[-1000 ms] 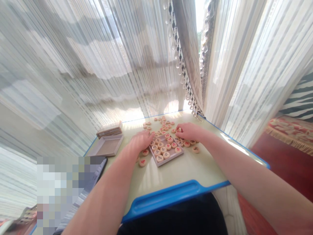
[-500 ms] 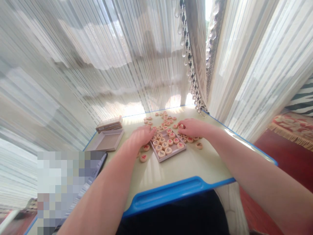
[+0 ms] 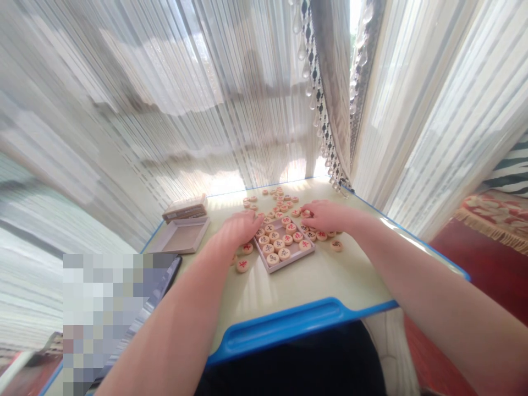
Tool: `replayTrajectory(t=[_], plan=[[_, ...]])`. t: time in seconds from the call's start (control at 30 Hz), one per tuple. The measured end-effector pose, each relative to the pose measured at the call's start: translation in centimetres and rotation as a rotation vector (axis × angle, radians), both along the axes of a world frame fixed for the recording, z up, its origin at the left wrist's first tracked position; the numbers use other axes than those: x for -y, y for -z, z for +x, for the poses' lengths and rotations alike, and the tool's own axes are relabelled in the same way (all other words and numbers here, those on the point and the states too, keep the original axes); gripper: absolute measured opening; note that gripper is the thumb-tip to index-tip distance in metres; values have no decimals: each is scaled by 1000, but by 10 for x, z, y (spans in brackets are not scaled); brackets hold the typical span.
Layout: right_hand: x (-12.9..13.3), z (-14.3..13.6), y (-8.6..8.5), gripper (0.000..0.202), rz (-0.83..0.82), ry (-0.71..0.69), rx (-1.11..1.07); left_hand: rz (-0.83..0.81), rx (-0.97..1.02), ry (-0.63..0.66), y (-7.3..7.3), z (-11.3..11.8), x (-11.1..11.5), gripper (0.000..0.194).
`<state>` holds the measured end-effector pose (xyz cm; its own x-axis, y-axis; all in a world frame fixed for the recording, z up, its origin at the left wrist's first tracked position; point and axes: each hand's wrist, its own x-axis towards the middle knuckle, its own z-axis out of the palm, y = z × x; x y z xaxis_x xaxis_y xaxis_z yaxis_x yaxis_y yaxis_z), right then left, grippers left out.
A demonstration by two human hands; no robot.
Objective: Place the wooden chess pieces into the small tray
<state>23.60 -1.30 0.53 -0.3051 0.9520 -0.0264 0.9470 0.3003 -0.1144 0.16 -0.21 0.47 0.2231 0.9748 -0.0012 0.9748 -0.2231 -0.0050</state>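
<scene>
A shallow open box (image 3: 292, 262) lies slantwise on the table, holding rows of round xiangqi pieces (image 3: 274, 236) marked with red and black characters. My left hand (image 3: 244, 225) is closed at the far left corner of this box, its fingertips against the rim and partly hidden. To the right of the box, my right hand (image 3: 325, 213) reaches over loose pieces, thumb and forefinger bent around one pale xiangqi piece (image 3: 306, 214). Several loose pieces sit under and beside that palm, such as one piece (image 3: 336, 246) nearer me. Close to my left wrist lies a red-marked piece (image 3: 242, 265).
More loose pieces (image 3: 279, 205) are scattered beyond the box. At the left stand an empty box lid (image 3: 198, 236) and another flat box (image 3: 185, 208). A dark-edged device (image 3: 172, 275), partly blurred out, lies front left. The table has a blue rim (image 3: 289, 327); string curtains (image 3: 231, 110) hang behind.
Almost nothing differs. Both hands stay in the same places, and the pieces and the box keep their arrangement; only the camera view has shifted very slightly.
</scene>
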Motion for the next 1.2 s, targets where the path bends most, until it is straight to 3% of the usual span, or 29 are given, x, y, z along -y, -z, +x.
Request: replayTrajectory(t=[0.5,1.2], plan=[[2,-4,-6,30,39,71,-21,19,86,13,3,-2,-2,58],[-4,0,2,19,70,70,-45,10,72,-4,1,-1,0,57]])
